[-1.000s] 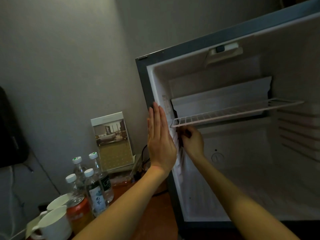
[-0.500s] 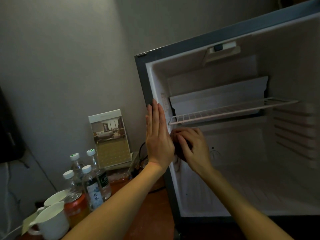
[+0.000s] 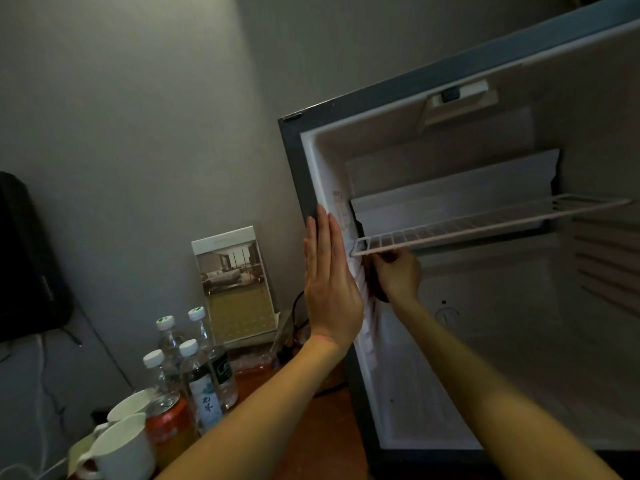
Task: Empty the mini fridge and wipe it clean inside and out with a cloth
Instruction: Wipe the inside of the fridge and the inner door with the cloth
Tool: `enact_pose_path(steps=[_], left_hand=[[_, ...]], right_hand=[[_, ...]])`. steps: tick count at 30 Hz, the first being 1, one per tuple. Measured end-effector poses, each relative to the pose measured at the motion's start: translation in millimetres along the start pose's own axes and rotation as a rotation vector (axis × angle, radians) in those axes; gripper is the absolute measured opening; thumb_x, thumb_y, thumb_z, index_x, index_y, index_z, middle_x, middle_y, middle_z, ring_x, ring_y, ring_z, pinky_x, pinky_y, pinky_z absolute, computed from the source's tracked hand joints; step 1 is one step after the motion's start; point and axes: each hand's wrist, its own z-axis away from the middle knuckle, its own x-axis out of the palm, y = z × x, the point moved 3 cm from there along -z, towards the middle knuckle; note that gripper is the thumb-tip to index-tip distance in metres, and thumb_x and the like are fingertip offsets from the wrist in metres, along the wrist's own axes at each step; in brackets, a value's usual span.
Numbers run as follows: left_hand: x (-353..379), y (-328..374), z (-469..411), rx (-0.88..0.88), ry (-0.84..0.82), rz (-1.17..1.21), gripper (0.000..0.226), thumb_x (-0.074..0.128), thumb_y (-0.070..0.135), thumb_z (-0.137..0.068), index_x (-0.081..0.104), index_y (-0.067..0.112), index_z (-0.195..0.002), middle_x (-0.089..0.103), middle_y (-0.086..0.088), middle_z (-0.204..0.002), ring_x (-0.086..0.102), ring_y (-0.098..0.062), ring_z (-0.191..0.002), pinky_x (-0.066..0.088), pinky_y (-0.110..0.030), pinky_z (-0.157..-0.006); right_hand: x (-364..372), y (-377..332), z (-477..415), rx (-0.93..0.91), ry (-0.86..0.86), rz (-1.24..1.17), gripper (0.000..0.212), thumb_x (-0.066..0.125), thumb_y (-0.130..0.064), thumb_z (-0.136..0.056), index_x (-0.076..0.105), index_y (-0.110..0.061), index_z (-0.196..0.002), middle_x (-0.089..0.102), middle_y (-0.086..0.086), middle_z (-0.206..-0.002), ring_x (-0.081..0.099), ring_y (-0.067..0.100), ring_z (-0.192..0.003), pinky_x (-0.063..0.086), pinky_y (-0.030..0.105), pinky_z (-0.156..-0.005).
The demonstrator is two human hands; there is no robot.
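The mini fridge (image 3: 294,161) stands open with a white inside and one wire shelf (image 3: 485,220) across it. My left hand (image 3: 329,282) lies flat with straight fingers against the fridge's left outer edge. My right hand (image 3: 398,275) is inside, just under the shelf's front left corner, gripping a dark cloth (image 3: 375,289) against the left inner wall. Most of the cloth is hidden behind my hand.
On the wooden tabletop (image 3: 311,427) left of the fridge stand several water bottles (image 3: 201,382), a red can (image 3: 166,420), white cups (image 3: 121,448) and a framed picture card (image 3: 235,285). A black cable runs beside the fridge. A dark bag (image 3: 27,258) hangs at far left.
My right hand with the cloth dropped and turned half a second ago, then moved back up under the shelf corner. My left hand stayed flat on the fridge edge.
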Motion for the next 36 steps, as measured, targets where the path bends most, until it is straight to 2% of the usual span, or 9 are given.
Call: enact_pose_path(steps=[6, 11, 15, 18, 20, 22, 24, 31, 36], left_hand=[[-0.7, -0.1, 0.1, 0.008, -0.008, 0.010, 0.050, 0.017, 0.024, -0.105, 0.009, 0.003, -0.150, 0.012, -0.014, -0.159, -0.006, -0.016, -0.149, 0.004, -0.036, -0.122], [-1.5, 0.4, 1.8, -0.022, 0.014, 0.038, 0.069, 0.047, -0.001, -0.095, 0.009, 0.007, -0.151, 0.012, -0.011, -0.159, -0.005, -0.015, -0.149, 0.011, -0.041, -0.121], [-1.3, 1.3, 2.8, -0.025, -0.012, 0.059, 0.059, 0.040, 0.015, -0.101, 0.008, 0.006, -0.151, 0.008, -0.005, -0.159, -0.006, -0.015, -0.149, 0.013, -0.045, -0.120], [-2.1, 2.6, 1.8, -0.034, 0.006, 0.077, 0.054, 0.012, 0.036, -0.106, 0.004, 0.007, -0.151, 0.007, -0.004, -0.158, -0.006, -0.011, -0.148, 0.010, -0.040, -0.121], [-0.9, 2.0, 2.6, 0.007, 0.008, 0.078, 0.051, 0.009, 0.032, -0.106, -0.005, 0.020, -0.153, 0.002, 0.002, -0.159, -0.006, -0.013, -0.149, 0.010, -0.040, -0.121], [0.5, -0.5, 4.5, 0.028, 0.012, 0.086, 0.050, 0.007, 0.029, -0.106, -0.009, 0.027, -0.153, -0.001, 0.008, -0.159, -0.004, -0.014, -0.149, 0.010, -0.041, -0.121], [1.8, -1.6, 4.5, 0.031, 0.020, 0.099, 0.049, 0.007, 0.027, -0.106, -0.007, 0.026, -0.153, 0.003, 0.004, -0.159, -0.004, -0.015, -0.149, 0.010, -0.041, -0.121], [1.9, -1.3, 6.1, 0.016, 0.032, 0.114, 0.067, 0.029, 0.007, -0.099, -0.006, 0.026, -0.153, 0.004, 0.003, -0.159, -0.005, -0.013, -0.149, 0.012, -0.041, -0.121], [1.3, -0.4, 5.3, -0.008, 0.020, 0.084, 0.081, 0.051, 0.009, -0.097, -0.007, 0.023, -0.153, 0.004, -0.001, -0.159, -0.006, -0.014, -0.149, 0.014, -0.043, -0.120]], right_hand=[[-11.3, 1.4, 52.7, 0.005, -0.037, -0.225, 0.008, 0.066, -0.025, -0.088, 0.072, -0.029, -0.083, 0.071, -0.007, -0.087, 0.067, 0.010, -0.084, 0.056, 0.043, -0.082], [-26.3, -28.8, 94.9, -0.212, -0.011, -0.395, 0.016, 0.068, 0.000, -0.084, 0.073, -0.013, -0.092, 0.072, 0.002, -0.099, 0.067, 0.010, -0.098, 0.051, 0.024, -0.091], [-19.1, -27.7, 87.7, -0.116, 0.029, -0.452, 0.018, 0.065, -0.002, -0.087, 0.071, -0.019, -0.087, 0.072, -0.002, -0.090, 0.067, 0.010, -0.090, 0.053, 0.023, -0.084], [-1.2, -6.1, 50.7, 0.121, 0.064, -0.443, 0.015, 0.068, -0.014, -0.087, 0.071, -0.023, -0.076, 0.072, 0.000, -0.079, 0.068, 0.015, -0.080, 0.056, 0.035, -0.079], [11.0, 7.7, 23.4, 0.263, 0.093, -0.458, 0.014, 0.072, -0.018, -0.085, 0.072, -0.023, -0.072, 0.074, 0.001, -0.078, 0.070, 0.020, -0.079, 0.057, 0.042, -0.084], [22.7, 14.9, 4.4, 0.368, 0.152, -0.577, 0.004, 0.075, -0.015, -0.082, 0.074, -0.011, -0.084, 0.074, 0.006, -0.085, 0.071, 0.024, -0.084, 0.057, 0.044, -0.085], [29.4, 15.3, -0.7, 0.451, 0.227, -0.758, 0.025, 0.078, -0.009, -0.079, 0.069, 0.003, -0.098, 0.073, 0.014, -0.093, 0.070, 0.031, -0.091, 0.057, 0.043, -0.086], [5.5, -17.9, 44.1, 0.292, -0.003, -0.846, 0.011, 0.068, -0.004, -0.085, 0.072, -0.007, -0.094, 0.074, 0.009, -0.094, 0.071, 0.019, -0.090, 0.057, 0.031, -0.082], [-12.5, -34.2, 83.1, 0.259, -0.015, -0.798, 0.024, 0.064, 0.000, -0.086, 0.062, 0.006, -0.109, 0.069, 0.016, -0.096, 0.069, 0.013, -0.077, 0.054, 0.020, -0.063]])
